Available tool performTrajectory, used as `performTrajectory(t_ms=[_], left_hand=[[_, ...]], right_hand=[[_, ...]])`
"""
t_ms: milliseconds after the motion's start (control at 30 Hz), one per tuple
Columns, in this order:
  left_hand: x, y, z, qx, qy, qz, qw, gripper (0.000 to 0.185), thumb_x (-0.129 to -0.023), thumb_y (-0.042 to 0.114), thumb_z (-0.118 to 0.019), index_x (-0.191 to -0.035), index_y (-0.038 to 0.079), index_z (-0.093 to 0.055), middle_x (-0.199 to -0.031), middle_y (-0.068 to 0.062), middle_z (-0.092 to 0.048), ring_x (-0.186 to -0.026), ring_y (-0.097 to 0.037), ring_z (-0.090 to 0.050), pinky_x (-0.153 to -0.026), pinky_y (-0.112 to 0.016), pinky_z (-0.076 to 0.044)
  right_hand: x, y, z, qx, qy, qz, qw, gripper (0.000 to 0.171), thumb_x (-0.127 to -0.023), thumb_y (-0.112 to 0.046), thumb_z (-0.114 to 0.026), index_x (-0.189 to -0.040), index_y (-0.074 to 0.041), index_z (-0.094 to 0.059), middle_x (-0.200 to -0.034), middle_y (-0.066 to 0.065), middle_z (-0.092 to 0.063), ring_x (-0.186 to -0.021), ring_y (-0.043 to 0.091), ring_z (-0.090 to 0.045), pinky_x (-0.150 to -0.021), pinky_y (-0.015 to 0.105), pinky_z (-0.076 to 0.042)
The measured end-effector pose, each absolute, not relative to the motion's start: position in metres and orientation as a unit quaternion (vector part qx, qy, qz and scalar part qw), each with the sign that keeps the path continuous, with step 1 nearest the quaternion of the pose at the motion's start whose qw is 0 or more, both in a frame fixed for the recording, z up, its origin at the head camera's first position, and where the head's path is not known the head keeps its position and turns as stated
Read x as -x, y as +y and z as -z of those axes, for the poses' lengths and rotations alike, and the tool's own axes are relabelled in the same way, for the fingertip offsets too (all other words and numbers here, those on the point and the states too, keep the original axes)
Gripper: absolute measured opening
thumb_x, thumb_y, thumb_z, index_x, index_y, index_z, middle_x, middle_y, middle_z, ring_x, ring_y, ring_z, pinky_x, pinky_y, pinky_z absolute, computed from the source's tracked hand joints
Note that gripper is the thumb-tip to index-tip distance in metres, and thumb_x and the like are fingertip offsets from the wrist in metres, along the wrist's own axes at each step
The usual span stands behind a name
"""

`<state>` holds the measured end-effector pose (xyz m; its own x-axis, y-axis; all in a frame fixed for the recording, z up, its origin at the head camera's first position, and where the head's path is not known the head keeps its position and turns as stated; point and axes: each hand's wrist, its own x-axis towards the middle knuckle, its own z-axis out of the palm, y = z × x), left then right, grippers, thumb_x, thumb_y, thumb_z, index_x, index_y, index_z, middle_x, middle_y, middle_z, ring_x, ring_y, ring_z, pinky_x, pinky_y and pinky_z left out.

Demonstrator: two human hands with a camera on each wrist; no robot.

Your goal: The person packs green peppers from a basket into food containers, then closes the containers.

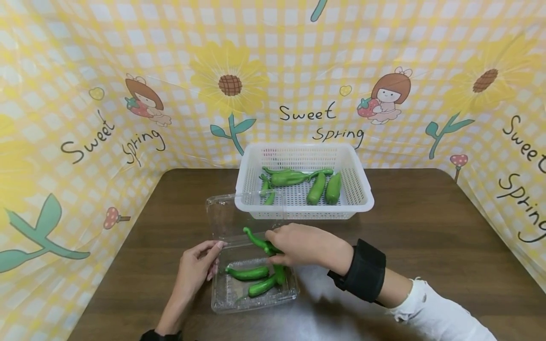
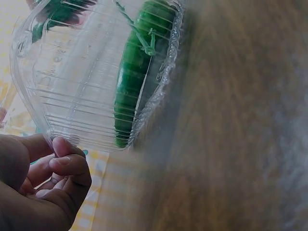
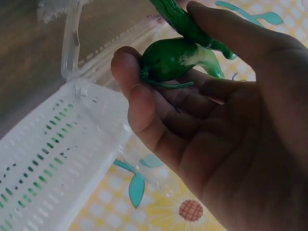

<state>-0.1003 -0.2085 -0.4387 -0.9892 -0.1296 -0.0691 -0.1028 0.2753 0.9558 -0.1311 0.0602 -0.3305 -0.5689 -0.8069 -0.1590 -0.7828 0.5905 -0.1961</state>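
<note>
Hung beyond and to either side of both hands, a yellow checked cloth (image 1: 298,61) printed with sunflowers and the words Sweet Spring. Beneath both hands, a dark brown wooden table (image 1: 418,237). Straight ahead of the right hand (image 1: 300,246), a white perforated basket (image 1: 304,208). Between the left hand (image 1: 194,268) and the right, a clear plastic container (image 1: 219,298), unfolded, with its lid (image 1: 245,220) raised at the far side, in front of the basket's near left corner. Behind the right hand, a torn-edged white sleeve (image 1: 441,310).

Right hand: above the right part of the container, curled round green peppers; in the right wrist view, thumb over a slim pepper (image 3: 180,24), fingers bent beneath a rounder pepper (image 3: 166,60). Left hand: at the container's left edge, near the hinge, pinching the plastic between thumb and fingertip, other fingers bent. Around the right wrist, a black band (image 1: 362,272); just behind the left hand, part of another.

Ahead of the right hand, in the basket, stout peppers (image 1: 316,188) and slimmer ones. Just right of the left hand, in the container, green peppers (image 1: 249,273); directly under the right hand, one more pepper (image 1: 279,273), cannot tell whether gripped or lying there
</note>
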Motion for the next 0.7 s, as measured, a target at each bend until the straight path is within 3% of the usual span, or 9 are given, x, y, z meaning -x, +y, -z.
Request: performTrajectory(t_ms=[267, 500, 700], left_hand=[[0.100, -0.208, 0.438, -0.077, -0.794, 0.603, 0.015, 0.028, -0.096, 0.029, -0.067, -0.108, 0.005, -0.073, -0.063, -0.005, -0.058, -0.043, -0.010, -0.048, -0.038, -0.024, -0.042], [0.100, -0.208, 0.439, -0.077, -0.794, 0.602, 0.018, 0.028, -0.096, 0.029, -0.066, -0.107, 0.004, -0.073, -0.063, -0.005, -0.057, -0.043, -0.009, -0.048, -0.038, -0.024, -0.042], [0.100, -0.207, 0.438, -0.080, -0.796, 0.600, 0.015, 0.030, -0.096, 0.031, -0.067, -0.107, 0.005, -0.073, -0.064, -0.006, -0.057, -0.044, -0.010, -0.049, -0.038, -0.024, -0.042]], right_hand=[[0.129, 0.054, 0.338, 0.460, 0.879, 0.028, 0.124, 0.035, -0.098, -0.040, -0.061, -0.116, -0.010, -0.059, -0.078, -0.005, -0.051, -0.064, 0.006, -0.046, -0.061, 0.023, -0.032], [0.128, 0.049, 0.346, 0.463, 0.876, 0.028, 0.131, 0.031, -0.096, -0.041, -0.063, -0.106, -0.011, -0.059, -0.076, -0.006, -0.048, -0.062, 0.007, -0.043, -0.058, 0.021, -0.031], [0.126, 0.047, 0.349, 0.469, 0.873, 0.022, 0.132, 0.031, -0.096, -0.041, -0.064, -0.106, -0.012, -0.058, -0.077, -0.006, -0.049, -0.064, 0.007, -0.044, -0.059, 0.021, -0.032]])
